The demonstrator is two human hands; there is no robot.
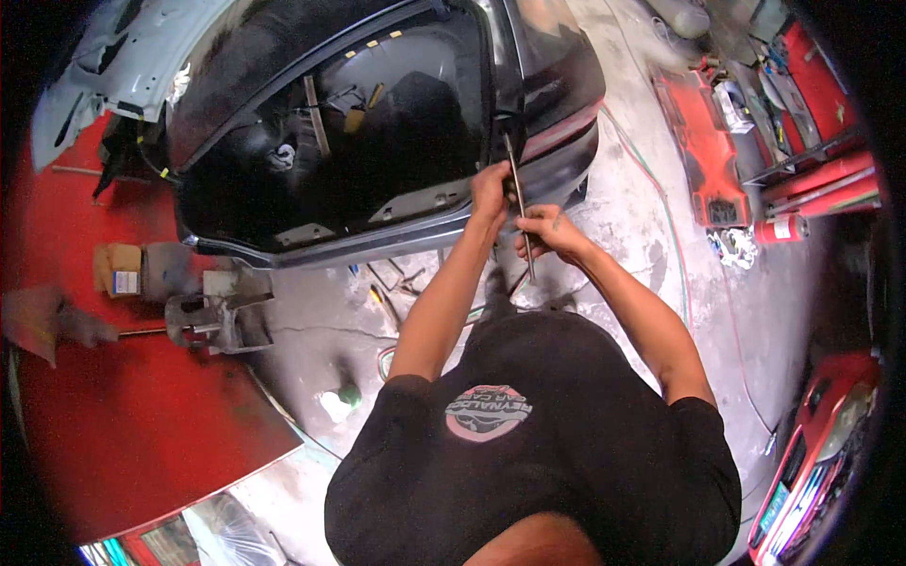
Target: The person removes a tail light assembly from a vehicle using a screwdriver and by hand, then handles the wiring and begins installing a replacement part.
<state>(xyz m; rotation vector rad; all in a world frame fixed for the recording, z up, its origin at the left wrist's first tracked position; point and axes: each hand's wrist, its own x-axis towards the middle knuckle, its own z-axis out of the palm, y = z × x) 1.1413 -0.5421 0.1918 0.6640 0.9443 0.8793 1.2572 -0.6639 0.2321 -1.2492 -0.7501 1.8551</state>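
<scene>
A long, thin metal rod point(524, 241) runs upright in the view along the rear pillar point(503, 80) of a dark car body's open doorway. My left hand point(491, 193) is closed around the rod's upper part, beside the pillar's lower end; its fingertips are partly hidden. Lower and to the right, my right hand point(552, 231) grips the rod between thumb and curled fingers. The door sill point(340, 245) stretches leftward from my hands, and the dark interior point(396, 132) holds a few loose items.
Red panels point(113, 424) and a cardboard box point(118, 269) lie at left. Hoses point(661, 198) and scattered tools point(387, 302) are on the floor point(330, 358). At right are a red shelving unit point(821, 189), a red canister point(783, 229) and a red bumper point(802, 453).
</scene>
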